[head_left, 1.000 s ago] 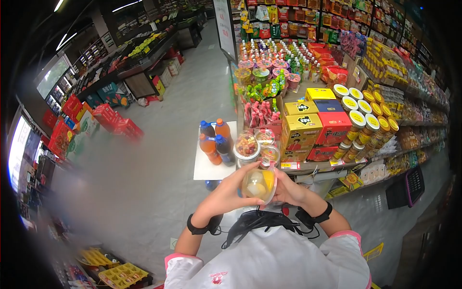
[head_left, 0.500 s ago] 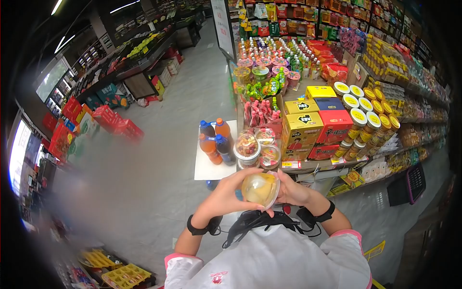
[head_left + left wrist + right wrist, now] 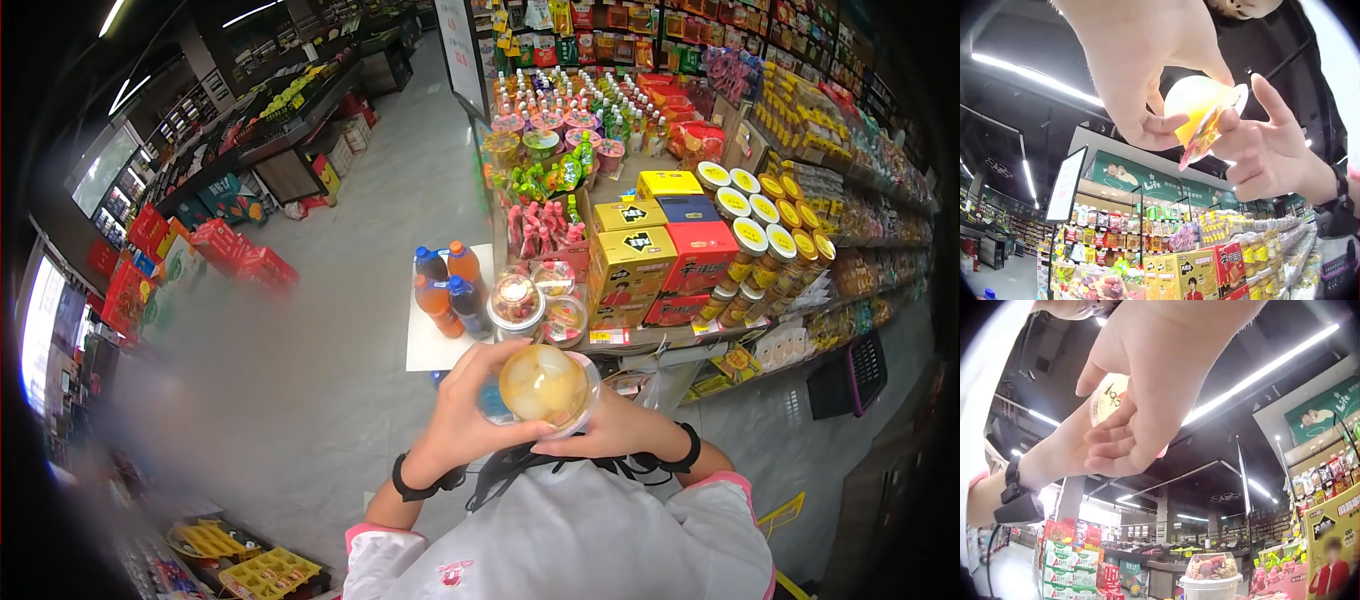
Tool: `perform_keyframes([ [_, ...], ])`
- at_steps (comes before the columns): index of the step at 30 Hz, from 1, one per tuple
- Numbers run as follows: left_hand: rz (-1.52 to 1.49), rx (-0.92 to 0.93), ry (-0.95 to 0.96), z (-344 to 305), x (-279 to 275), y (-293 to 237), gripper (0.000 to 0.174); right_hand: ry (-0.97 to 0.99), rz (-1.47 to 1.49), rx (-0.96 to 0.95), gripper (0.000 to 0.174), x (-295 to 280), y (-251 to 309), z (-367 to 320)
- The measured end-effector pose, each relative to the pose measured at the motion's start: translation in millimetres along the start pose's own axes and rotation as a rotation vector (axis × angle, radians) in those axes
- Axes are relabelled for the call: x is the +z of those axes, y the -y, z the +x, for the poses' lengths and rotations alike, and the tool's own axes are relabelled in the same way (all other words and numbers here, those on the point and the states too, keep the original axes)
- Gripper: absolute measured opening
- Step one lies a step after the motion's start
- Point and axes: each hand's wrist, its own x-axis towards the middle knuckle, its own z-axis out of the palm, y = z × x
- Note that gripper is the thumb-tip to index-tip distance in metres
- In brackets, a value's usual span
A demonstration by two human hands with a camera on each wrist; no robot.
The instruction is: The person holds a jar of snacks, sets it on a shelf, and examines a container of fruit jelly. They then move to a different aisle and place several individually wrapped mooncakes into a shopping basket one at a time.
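In the head view a clear, rounded fruit jelly cup (image 3: 545,385) with pale yellow pieces inside is held between both hands, close in front of the chest. The left hand (image 3: 468,402) grips its side, fingers over the far edge and thumb along the near one. From the other side the right hand (image 3: 625,425) holds it, partly hidden beneath the cup. The left wrist view shows the cup's printed lid (image 3: 1202,136) tilted toward the right hand, whose fingers are bent at the rim while its thumb stands away. Curled fingers of the right hand (image 3: 1147,394) cover part of the lid in the right wrist view.
Just beyond the hands stand tubs of fruit-and-nut mix (image 3: 518,300) and several orange and dark soda bottles (image 3: 466,305) on a white board (image 3: 425,345). Yellow boxes (image 3: 628,265), red boxes (image 3: 698,260) and lidded jars (image 3: 750,235) line the display's right. A dark basket (image 3: 848,378) is at far right.
The jelly cup has come up closer to the head camera and turned, so its rounded bottom faces the camera more. The right hand has shifted lower beneath it.
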Motion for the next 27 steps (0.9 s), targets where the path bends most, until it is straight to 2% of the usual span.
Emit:
perform_keyframes([
  [3, 0.063, 0.053, 0.02, 2.0, -3.7, -11.4, 0.076, -0.033, 0.07, 0.038, 0.052, -1.3, 2.5, -0.8],
  [6, 0.093, 0.105, 0.006, 2.9, -5.2, -16.3, 0.076, -0.135, -0.02, -0.048, 0.052, 1.7, 2.9, -0.7],
  [9, 0.102, 0.139, 0.009, 3.5, -6.8, -16.8, 0.076, -0.095, 0.039, -0.025, 0.054, 2.2, -1.7, -3.1],
  [12, 0.102, 0.163, -0.001, 4.3, -5.9, -10.2, 0.084, -0.181, -0.072, -0.134, 0.056, 4.0, -8.4, -1.2],
  [15, 0.068, 0.17, 0.034, 6.7, -7.2, -13.9, 0.076, -0.214, -0.027, -0.111, 0.058, 7.1, -15.1, -2.7],
  [18, 0.052, 0.182, 0.055, 7.3, -7.2, -9.2, 0.078, -0.23, -0.054, -0.085, 0.058, 6.8, -19.0, -4.7],
  [24, -0.059, 0.205, 0.098, 11.6, -8.3, 1.4, 0.077, -0.326, -0.377, -0.196, 0.049, 0.1, -14.0, 2.7],
  [27, -0.103, 0.264, 0.11, 13.3, -8.8, 7.6, 0.073, -0.373, -0.312, -0.168, 0.042, 1.5, -20.6, 0.9],
])
